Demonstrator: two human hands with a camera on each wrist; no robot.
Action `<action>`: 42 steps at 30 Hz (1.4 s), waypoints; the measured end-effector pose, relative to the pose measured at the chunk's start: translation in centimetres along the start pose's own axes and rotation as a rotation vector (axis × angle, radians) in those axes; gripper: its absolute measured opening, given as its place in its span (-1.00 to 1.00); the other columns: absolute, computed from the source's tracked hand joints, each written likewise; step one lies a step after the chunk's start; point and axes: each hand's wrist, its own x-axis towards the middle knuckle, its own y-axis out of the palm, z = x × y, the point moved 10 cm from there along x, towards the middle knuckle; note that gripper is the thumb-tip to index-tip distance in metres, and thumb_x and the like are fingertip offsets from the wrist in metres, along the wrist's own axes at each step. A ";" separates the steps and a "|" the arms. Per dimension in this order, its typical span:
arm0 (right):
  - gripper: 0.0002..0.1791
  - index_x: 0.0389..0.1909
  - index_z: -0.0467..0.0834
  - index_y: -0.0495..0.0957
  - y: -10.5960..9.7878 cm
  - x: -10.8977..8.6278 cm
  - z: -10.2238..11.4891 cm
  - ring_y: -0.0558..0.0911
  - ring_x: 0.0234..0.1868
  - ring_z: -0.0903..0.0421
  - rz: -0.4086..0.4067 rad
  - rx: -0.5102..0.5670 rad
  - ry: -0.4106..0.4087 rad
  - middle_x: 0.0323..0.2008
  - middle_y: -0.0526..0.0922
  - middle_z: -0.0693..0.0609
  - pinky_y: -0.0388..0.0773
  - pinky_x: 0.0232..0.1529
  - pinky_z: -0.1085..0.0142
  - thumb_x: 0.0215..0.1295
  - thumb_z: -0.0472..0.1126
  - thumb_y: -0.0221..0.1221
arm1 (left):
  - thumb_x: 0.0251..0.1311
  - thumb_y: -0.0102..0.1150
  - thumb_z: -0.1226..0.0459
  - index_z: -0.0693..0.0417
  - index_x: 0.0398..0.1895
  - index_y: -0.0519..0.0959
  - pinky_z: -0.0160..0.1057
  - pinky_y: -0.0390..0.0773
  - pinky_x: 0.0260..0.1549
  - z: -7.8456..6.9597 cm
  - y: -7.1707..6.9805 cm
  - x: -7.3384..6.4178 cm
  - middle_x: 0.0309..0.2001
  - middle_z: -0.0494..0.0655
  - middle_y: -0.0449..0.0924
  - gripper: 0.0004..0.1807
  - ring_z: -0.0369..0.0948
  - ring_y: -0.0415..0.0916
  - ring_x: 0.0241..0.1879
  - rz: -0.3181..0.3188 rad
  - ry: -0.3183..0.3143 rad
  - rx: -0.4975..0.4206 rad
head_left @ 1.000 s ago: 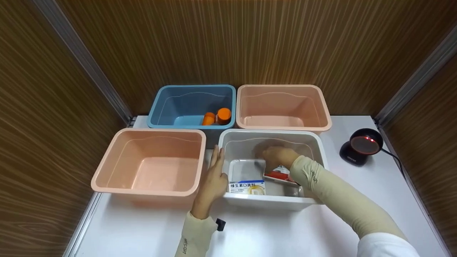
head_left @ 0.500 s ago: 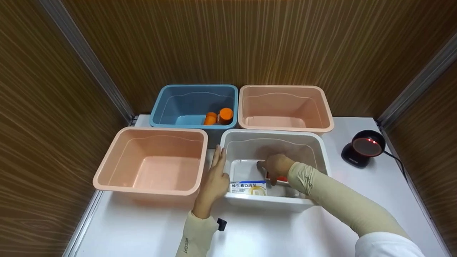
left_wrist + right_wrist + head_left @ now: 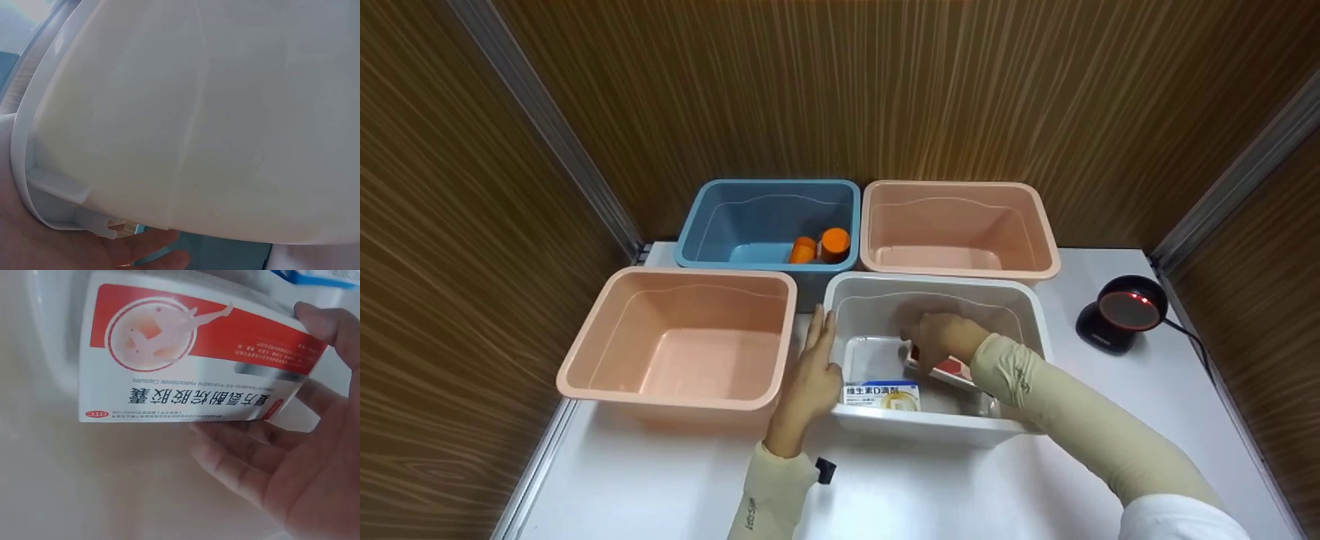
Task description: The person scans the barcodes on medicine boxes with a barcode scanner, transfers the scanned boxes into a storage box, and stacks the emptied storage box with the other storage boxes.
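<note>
Pinching in curled fingers of right hand a paracetamol-amantadine capsule box lying lengthwise leftward in the right-wrist frame; resting left hand, straight-fingered, against white bin.

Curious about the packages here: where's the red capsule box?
In the head view, the red capsule box is inside the white bin, held by the right hand, right of the vitamin D carton.
</note>
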 end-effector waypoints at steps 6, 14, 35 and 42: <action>-0.32 0.15 -0.15 0.47 -3.1 -1.5 0.6 0.52 -0.31 -0.05 -0.114 0.035 -0.064 -0.41 0.52 0.03 0.51 -0.27 0.08 0.01 0.00 0.44 | 0.25 -0.09 0.55 0.17 0.61 -0.01 0.04 0.16 0.39 -0.2 0.0 0.0 0.63 0.07 -0.29 -0.18 0.05 -0.13 0.55 -0.001 0.016 -0.011; -0.26 0.36 -0.09 0.28 -8.7 -5.4 0.8 0.55 -0.19 -0.05 -0.375 0.301 -0.210 -0.11 0.53 -0.13 0.57 -0.14 0.06 0.21 -0.11 0.40 | 0.23 -0.10 0.56 0.18 0.61 0.00 0.03 0.05 0.43 0.0 0.1 0.2 0.63 0.08 -0.29 -0.17 0.03 -0.18 0.56 -0.004 0.009 -0.023; -0.25 0.56 -0.09 0.08 -12.6 -11.9 -3.0 0.65 -0.14 -0.15 -0.711 0.534 -0.175 -0.03 0.61 -0.29 0.58 -0.12 -0.10 0.45 -0.26 0.17 | 0.24 -0.11 0.55 0.15 0.61 0.01 0.06 0.01 0.43 0.0 0.2 0.2 0.63 0.07 -0.29 -0.18 0.06 -0.20 0.56 0.002 -0.020 -0.010; -0.19 0.62 0.13 -0.03 -12.7 -13.6 -5.0 0.66 -0.27 -0.11 -0.759 0.511 -0.042 -0.17 0.67 -0.24 0.56 -0.20 -0.06 0.48 -0.11 0.15 | 0.26 -0.12 0.52 0.14 0.61 0.01 0.06 0.06 0.42 0.1 0.1 0.1 0.63 0.05 -0.27 -0.19 0.05 -0.19 0.56 -0.010 -0.019 0.003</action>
